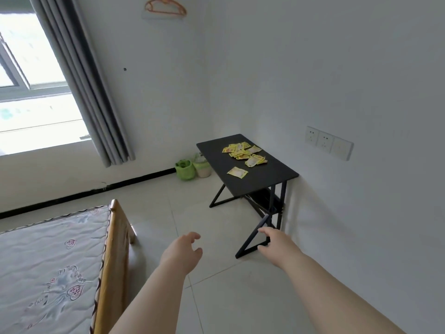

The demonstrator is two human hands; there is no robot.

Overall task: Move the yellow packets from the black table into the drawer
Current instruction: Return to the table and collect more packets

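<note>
**Head view: yellow packets on the black table, both hands empty**

Head camera shows the yellow packets (243, 151) lying in a loose, overlapping heap on the far half of the black table (267, 182). One single packet (237, 172) lies flat on the same top, apart from the heap and nearer the table's front end. The table stands in the room's corner, its long side against the wall.

Short of the table, both bare arms reach forward. The left hand (183, 249) hangs over the floor tiles with fingers loosely curled and holds nothing. The right hand (274, 242) is likewise relaxed and empty; it overlaps the table's near leg, and whether it touches the leg cannot be told.

Left of the table, on the floor by the wall, sit a green bag (185, 169) and a paler container (201, 167), side by side. Above the table's right edge, wall sockets (328, 142) are set in a row. Farther left of the table hang a grey curtain (96, 97) and a bright window (31, 92), with a patterned mattress (48, 261) on a wooden frame nearer the camera.
</note>
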